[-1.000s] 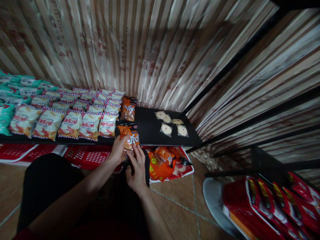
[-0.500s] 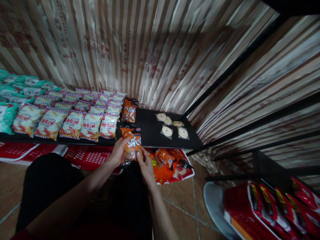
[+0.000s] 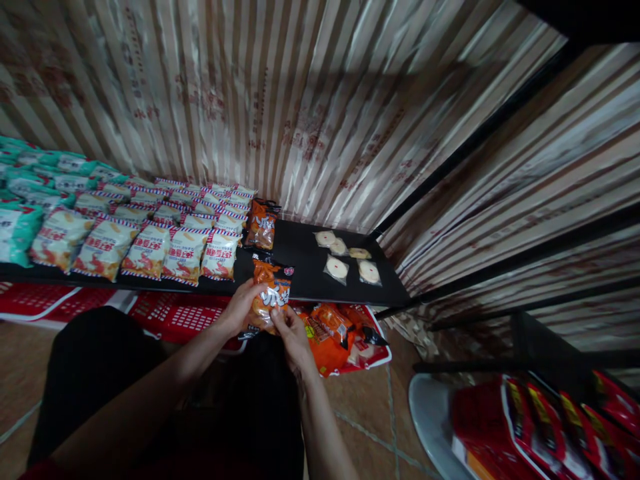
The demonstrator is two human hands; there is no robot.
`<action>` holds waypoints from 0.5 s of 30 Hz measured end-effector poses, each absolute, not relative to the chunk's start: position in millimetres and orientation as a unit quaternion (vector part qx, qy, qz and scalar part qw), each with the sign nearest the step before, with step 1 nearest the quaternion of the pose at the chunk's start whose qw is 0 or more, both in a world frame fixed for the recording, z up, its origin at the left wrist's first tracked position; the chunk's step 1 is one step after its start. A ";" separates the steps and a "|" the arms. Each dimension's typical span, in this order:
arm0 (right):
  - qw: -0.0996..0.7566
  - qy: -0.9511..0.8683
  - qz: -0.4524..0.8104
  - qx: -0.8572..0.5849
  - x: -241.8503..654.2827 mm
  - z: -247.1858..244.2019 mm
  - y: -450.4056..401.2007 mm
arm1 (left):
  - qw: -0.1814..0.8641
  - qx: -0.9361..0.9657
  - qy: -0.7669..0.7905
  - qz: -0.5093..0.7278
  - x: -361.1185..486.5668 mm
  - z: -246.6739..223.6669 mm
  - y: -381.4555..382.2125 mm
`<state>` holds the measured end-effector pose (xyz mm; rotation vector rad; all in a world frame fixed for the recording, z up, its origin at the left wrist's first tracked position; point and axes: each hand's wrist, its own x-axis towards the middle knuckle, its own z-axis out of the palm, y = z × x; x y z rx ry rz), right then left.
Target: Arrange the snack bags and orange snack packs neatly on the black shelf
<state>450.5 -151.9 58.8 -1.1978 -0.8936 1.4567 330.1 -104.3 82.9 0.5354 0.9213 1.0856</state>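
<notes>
Orange bag [image 3: 270, 297]: held in both hands at the near edge of the black shelf, printed face up. Its top end overlaps the shelf in my line of sight; contact cannot be confirmed.
Left hand [image 3: 241, 307]: closed on the bag's left side, thumb over the film; the fingers beneath are largely hidden.
Right hand [image 3: 297, 340]: gripping the lower right side, thumb pressed on the front; the other fingers are partly concealed.
Bag handling: judged to be a two-handed steadying or straightening step. Any move from this hold would call for an even, light grip and a level lift past the shelf edge, so the film is not creased.
Black shelf [image 3: 300, 267]: a second orange bag [image 3: 261, 227] lies behind the held one, beside the rows of white bags [image 3: 185, 257] with striped edges. Teal bags [image 3: 20, 233] lie further left; five small round packs [image 3: 337, 268] are grouped to the right.
Below the shelf: red baskets [image 3: 175, 317], the one at right containing orange packages [image 3: 333, 323].
Surroundings: pleated curtain [image 3: 300, 100] behind; black bars [image 3: 475, 140] and red packages [image 3: 550, 427] to the right.
</notes>
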 end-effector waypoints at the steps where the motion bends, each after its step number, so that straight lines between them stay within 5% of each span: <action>1: 0.503 -0.368 0.606 -0.494 450.4 57.6 -151.2 | 0.724 0.245 0.417 0.492 330.4 82.4 -104.0; 15: 0.553 -0.358 0.562 -0.500 445.5 48.3 -116.3 | 0.543 0.358 0.517 0.557 328.0 47.4 -95.4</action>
